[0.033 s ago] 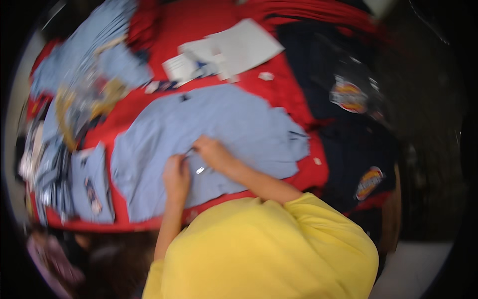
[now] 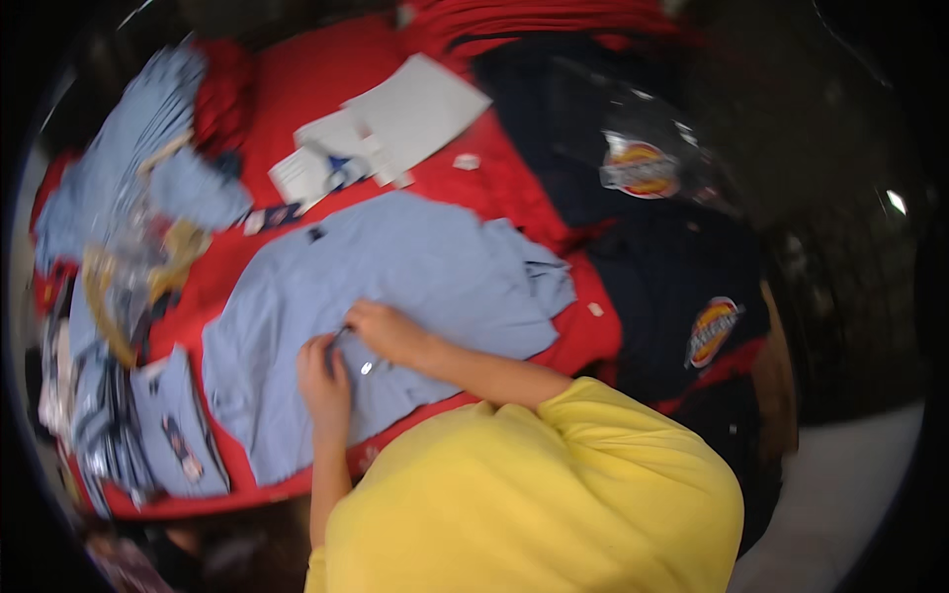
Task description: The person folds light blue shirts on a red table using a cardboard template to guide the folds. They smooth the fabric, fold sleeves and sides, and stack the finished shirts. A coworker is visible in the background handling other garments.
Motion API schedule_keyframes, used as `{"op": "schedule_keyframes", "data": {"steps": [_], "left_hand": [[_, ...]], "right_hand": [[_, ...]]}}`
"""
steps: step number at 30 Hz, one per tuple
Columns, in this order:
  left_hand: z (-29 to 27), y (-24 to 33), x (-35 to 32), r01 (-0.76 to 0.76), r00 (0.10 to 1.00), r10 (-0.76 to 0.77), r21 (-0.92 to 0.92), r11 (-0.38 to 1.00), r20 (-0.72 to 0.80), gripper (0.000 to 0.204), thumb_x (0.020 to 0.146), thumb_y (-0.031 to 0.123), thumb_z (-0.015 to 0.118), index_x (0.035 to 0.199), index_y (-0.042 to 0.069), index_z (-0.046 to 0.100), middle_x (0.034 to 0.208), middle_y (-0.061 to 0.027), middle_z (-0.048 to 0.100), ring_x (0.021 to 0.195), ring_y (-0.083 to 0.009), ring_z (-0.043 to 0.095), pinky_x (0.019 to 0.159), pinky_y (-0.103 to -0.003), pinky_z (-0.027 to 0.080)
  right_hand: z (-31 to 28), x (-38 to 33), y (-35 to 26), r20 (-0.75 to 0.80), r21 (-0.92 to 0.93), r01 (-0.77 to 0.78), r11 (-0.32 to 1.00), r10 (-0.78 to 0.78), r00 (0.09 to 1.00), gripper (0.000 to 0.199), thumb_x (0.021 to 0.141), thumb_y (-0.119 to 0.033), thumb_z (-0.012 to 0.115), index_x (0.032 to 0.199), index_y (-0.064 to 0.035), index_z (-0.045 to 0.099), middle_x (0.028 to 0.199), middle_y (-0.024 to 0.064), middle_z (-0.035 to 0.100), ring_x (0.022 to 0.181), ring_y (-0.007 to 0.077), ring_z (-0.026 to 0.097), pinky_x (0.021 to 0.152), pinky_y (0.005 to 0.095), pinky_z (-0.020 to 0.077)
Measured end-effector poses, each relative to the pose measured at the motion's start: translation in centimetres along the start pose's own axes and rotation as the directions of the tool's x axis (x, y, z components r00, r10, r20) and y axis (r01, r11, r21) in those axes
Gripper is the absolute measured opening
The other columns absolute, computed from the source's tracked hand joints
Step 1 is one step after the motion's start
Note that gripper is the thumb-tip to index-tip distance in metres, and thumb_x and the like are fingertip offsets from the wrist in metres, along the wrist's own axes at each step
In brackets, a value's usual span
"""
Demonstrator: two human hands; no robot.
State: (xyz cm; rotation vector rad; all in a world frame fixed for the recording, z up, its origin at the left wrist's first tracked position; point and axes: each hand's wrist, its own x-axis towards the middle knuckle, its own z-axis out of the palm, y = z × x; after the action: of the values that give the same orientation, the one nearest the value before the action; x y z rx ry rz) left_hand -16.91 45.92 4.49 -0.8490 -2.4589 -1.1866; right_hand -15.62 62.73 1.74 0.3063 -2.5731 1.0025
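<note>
A light blue shirt lies spread over the red cloth, with a small dark mark near its collar. Over its lower middle, my left hand and my right hand come close together, fingers closed in a pinch. Between the fingertips shows a small dark thing, too blurred to name; it seems to join both hands. Just below it, a small shiny white piece rests on the shirt.
Red cloth covers the table. Papers lie beyond the shirt. Dark navy garments with oval badges are at right, one under clear plastic. At left are crumpled blue garments, a yellow-edged plastic bag and a folded blue garment.
The whole view has shifted and turned a little, so the table's things sit lower left. Both hands keep the same pinch over the shirt.
</note>
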Motion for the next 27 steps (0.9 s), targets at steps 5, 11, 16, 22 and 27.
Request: {"op": "schedule_keyframes", "data": {"steps": [5,11,16,22,27], "left_hand": [[1.4,2.0,1.5,-0.19,0.982,0.191,0.066,0.98,-0.001,0.031,0.083,0.002,0.061,0.113,-0.001,0.059,0.112,-0.0158,0.062,0.105,-0.0326,0.057,0.096,-0.038,0.043],[2.1,2.6,2.2,0.271,0.956,-0.188,-0.441,0.855,0.223,0.026,0.087,0.008,0.063,0.111,-0.001,0.059,0.11,-0.0118,0.062,0.107,-0.0224,0.057,0.098,-0.034,0.041],[0.1,3.7,2.1,0.328,0.944,-0.272,-0.502,0.8,0.184,0.018,0.088,0.01,0.064,0.101,-0.002,0.061,0.098,-0.0062,0.062,0.094,-0.0154,0.056,0.087,-0.029,0.043],[0.0,3.4,1.8,0.356,0.934,-0.312,-0.409,0.84,0.172,0.02,0.09,0.017,0.065,0.098,-0.001,0.063,0.09,-0.0023,0.062,0.084,-0.0095,0.052,0.077,-0.022,0.04],[-0.2,3.8,1.3,0.443,0.896,-0.401,-0.413,0.795,0.188,0.023,0.089,0.017,0.064,0.1,-0.003,0.064,0.089,-0.0046,0.064,0.084,-0.0098,0.053,0.077,-0.024,0.042]], "right_hand": [[-2.6,0.4,-1.6,-0.059,0.231,-0.237,0.943,0.257,0.965,0.015,0.086,-0.011,0.06,0.091,0.0029,0.062,0.094,0.0183,0.062,0.087,0.0357,0.06,0.077,0.0416,0.048],[-4.7,-0.1,-2.8,-0.166,0.345,-0.189,0.919,0.258,0.952,0.017,0.088,-0.014,0.06,0.09,0.0025,0.061,0.087,0.0154,0.061,0.082,0.0326,0.06,0.072,0.0388,0.0471],[-5.4,0.3,-4.3,-0.18,0.441,-0.118,0.89,0.216,0.96,0.015,0.088,-0.013,0.06,0.086,0.0019,0.058,0.084,0.0135,0.059,0.075,0.029,0.058,0.068,0.0362,0.0467],[-4.1,-0.1,-5.0,-0.273,0.5,-0.103,0.86,0.269,0.924,0.015,0.084,-0.011,0.063,0.083,0.0026,0.057,0.082,0.0164,0.06,0.074,0.0334,0.06,0.066,0.039,0.0477],[-2.5,-0.2,-4.2,-0.22,0.561,-0.161,0.812,0.334,0.917,0.014,0.086,-0.012,0.062,0.083,0.001,0.058,0.075,0.0108,0.06,0.066,0.0209,0.057,0.062,0.0336,0.0454]]}}
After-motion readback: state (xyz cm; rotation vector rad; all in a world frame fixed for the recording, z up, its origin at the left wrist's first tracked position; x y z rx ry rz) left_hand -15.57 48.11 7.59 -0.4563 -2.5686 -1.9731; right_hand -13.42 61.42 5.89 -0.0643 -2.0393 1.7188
